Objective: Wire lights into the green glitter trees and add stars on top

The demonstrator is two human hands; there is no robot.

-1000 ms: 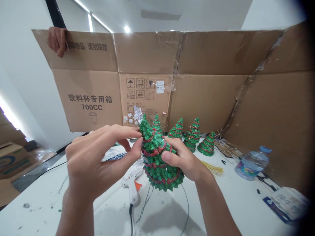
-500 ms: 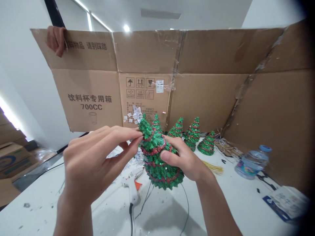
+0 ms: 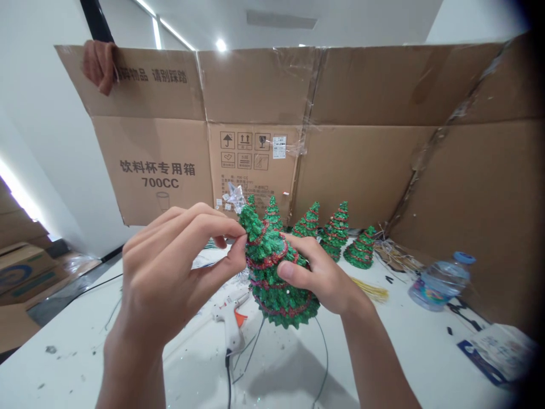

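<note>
A green glittery little tree (image 3: 272, 278) with red garland bands and a clear star (image 3: 235, 196) at its tip is held above the table, leaning left. My right hand (image 3: 317, 272) wraps round its right side, thumb on the front. My left hand (image 3: 183, 261) pinches at the tree's upper left edge, thumb and forefinger together; what lies between those fingertips is too small to make out. Thin dark wires hang below the tree. Beneath it on the left, a white glue gun (image 3: 230, 321) with an orange trigger lies on the table.
Several similar trees (image 3: 335, 230) stand at the back of the white table (image 3: 187, 369), before a tall cardboard screen (image 3: 361, 165). To the right are yellow strands (image 3: 370, 290), a water bottle (image 3: 440, 282), black scissors and a white-and-blue packet (image 3: 496, 352).
My left hand has shifted slightly right, its fingers bending more at the tree's edge. My right hand keeps its hold on the tree. The whole view has moved a little.
</note>
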